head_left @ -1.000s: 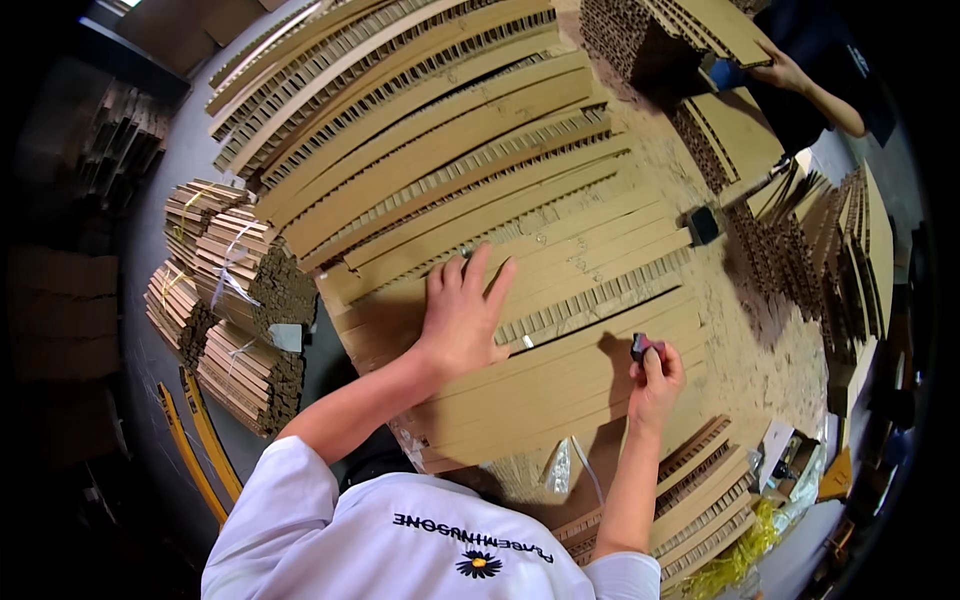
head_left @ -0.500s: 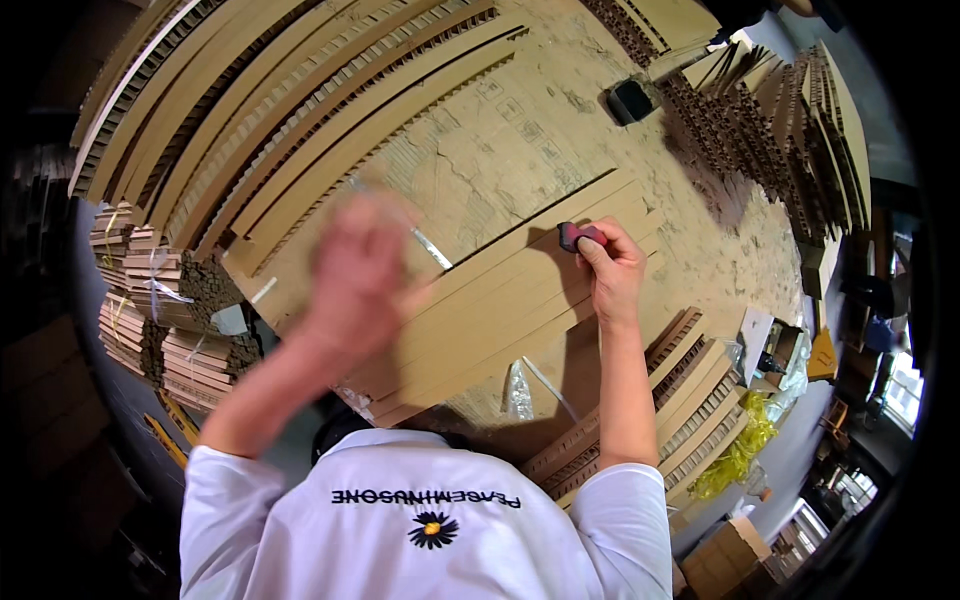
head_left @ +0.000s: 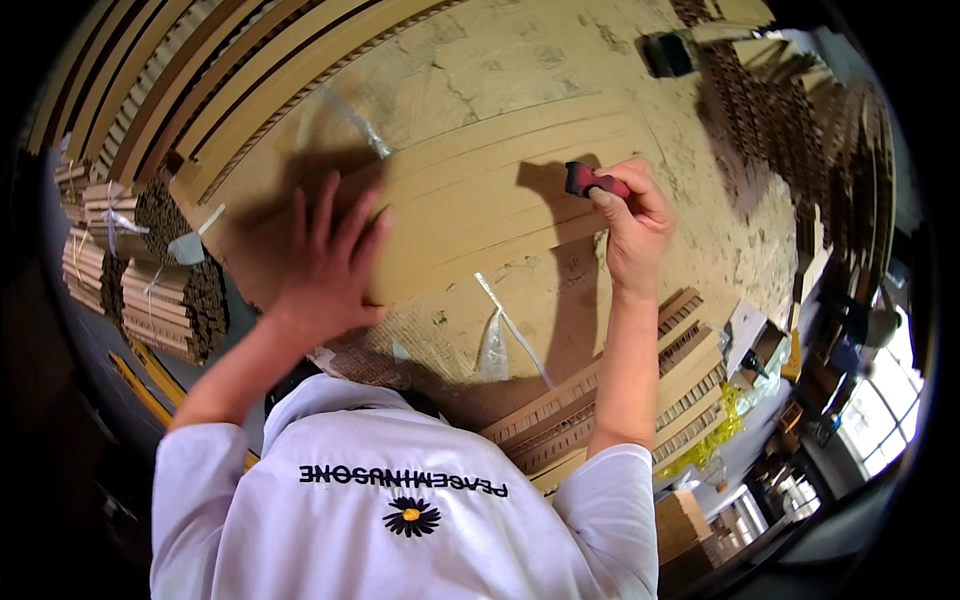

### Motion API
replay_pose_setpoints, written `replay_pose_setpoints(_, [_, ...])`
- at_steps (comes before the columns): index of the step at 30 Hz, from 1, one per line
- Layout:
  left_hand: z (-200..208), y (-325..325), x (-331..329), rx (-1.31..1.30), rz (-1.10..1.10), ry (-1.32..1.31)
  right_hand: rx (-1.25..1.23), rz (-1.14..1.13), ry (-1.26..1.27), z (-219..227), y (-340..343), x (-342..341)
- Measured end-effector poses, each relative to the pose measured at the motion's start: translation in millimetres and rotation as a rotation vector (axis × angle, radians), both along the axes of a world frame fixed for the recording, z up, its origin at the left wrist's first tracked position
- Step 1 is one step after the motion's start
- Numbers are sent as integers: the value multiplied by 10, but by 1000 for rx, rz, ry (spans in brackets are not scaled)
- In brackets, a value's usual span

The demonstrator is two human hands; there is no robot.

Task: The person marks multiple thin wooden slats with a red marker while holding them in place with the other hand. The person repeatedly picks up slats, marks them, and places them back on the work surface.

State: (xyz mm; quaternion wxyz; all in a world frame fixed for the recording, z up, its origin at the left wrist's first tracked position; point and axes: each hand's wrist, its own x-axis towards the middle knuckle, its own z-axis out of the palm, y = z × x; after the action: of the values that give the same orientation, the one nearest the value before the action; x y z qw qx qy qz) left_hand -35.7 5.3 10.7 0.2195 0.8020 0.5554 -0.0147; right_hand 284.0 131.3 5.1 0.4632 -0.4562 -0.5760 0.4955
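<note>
Long tan cardboard strips (head_left: 470,195) lie side by side on the worktable in front of me, running from the left up to the right. My left hand (head_left: 335,255) is open with fingers spread at their left end, its fingertips close to the edge. Whether it presses on them or hovers, I cannot tell. My right hand (head_left: 640,225) is closed around a short red-and-black hand tool (head_left: 595,182), held above the right part of the strips, its black end pointing left. The exact kind of tool does not show.
Stacked cardboard strips (head_left: 270,70) fill the far left; tied bundles (head_left: 160,310) stand left of the table. More strips (head_left: 590,410) lie by my right forearm. A dark container (head_left: 668,55) and honeycomb pieces (head_left: 800,140) are at the far right. Clear tape (head_left: 495,345) hangs at the near edge.
The strips have turned to a flatter angle and shifted away from my body. My left hand, blurred before, now shows spread fingers. My right hand still holds the tool. The view has shifted too.
</note>
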Motion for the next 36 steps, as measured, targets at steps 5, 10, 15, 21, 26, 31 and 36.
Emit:
replay_pose_setpoints(5, [-173,-11,-254,114,-62,-114,136,265,-197,54,310,-447])
replay_pose_setpoints(10, [-204,9,-282,81,-55,-148,230,436,-397,-61,565,-613])
replay_pose_setpoints(15, [-236,-9,-277,53,-3,-188,282,525,-465,-103,655,-652])
replay_pose_setpoints(21, [-240,-4,-278,80,41,-205,304,525,-492,-91,650,-669])
replay_pose_setpoints(26, [-273,-6,-294,93,10,-210,303,536,-499,-93,677,-710])
replay_pose_setpoints(31, [-268,-7,-277,69,17,-205,324,552,-514,-96,691,-708])
replay_pose_setpoints(36, [-300,-21,-274,73,12,-200,341,585,-532,-107,714,-701])
